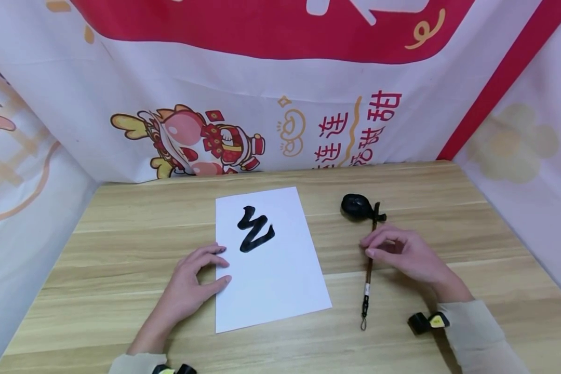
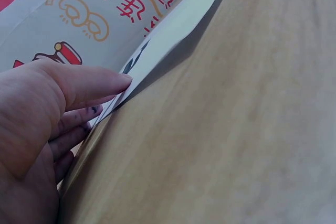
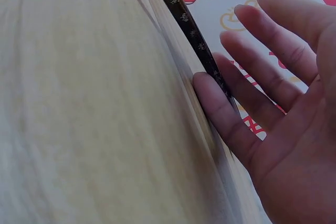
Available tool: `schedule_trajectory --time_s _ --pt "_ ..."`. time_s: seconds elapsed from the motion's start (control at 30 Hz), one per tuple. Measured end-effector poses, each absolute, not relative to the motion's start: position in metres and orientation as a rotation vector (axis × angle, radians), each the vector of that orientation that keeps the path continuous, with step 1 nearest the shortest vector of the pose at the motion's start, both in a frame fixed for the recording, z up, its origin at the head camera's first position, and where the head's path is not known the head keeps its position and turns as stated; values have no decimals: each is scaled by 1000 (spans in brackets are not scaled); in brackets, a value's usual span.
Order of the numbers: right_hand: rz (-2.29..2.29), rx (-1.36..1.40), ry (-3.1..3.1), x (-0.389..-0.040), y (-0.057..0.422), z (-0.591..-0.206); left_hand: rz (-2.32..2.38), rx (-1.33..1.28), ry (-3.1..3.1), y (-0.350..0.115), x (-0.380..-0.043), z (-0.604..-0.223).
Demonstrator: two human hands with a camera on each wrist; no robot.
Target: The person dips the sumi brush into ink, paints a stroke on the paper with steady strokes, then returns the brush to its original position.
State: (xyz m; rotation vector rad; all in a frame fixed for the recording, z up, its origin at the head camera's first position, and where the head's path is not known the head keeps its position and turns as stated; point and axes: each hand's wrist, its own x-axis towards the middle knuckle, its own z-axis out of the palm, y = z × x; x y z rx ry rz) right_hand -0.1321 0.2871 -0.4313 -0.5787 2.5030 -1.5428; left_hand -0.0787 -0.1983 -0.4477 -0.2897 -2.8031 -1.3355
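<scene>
A white sheet of paper (image 1: 280, 291) lies on the table with a black brush-written character (image 1: 255, 231) on its upper half. My left hand (image 1: 189, 283) rests at its left edge, fingers spread and fingertips on the sheet. Dark smudges show on a fingertip in the left wrist view. To the right, a writing brush (image 1: 368, 272) lies lengthwise, its dark bristle end by the short handle of a round black ink dish (image 1: 355, 206). My right hand (image 1: 406, 254) is beside the brush shaft, thumb and fingers apart in the right wrist view, the little finger overlapping the shaft.
The wooden table (image 1: 121, 249) reaches back to a printed white and red cloth (image 1: 243, 78) with cartoon figures and red characters. More cloth (image 1: 509, 145) hangs along the right side. A small black and yellow device (image 1: 427, 322) is at my right sleeve.
</scene>
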Motion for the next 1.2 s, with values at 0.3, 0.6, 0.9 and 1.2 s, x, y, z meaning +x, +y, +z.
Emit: schedule_trajectory --time_s 0.3,0.6,0.9,1.2 --pt "-1498 -590 2543 -131 287 -429 -1338 -295 -2796 -198 -79 -448" --pt "-1509 -552 2576 -131 287 -430 -1352 -285 -2803 -198 -79 -449" --pt "-1589 -517 2556 -132 289 -432 -1363 -270 -2809 -199 -77 -447" --pt "-1622 -499 2548 -132 290 -432 -1448 -256 -2764 -198 -78 -448"
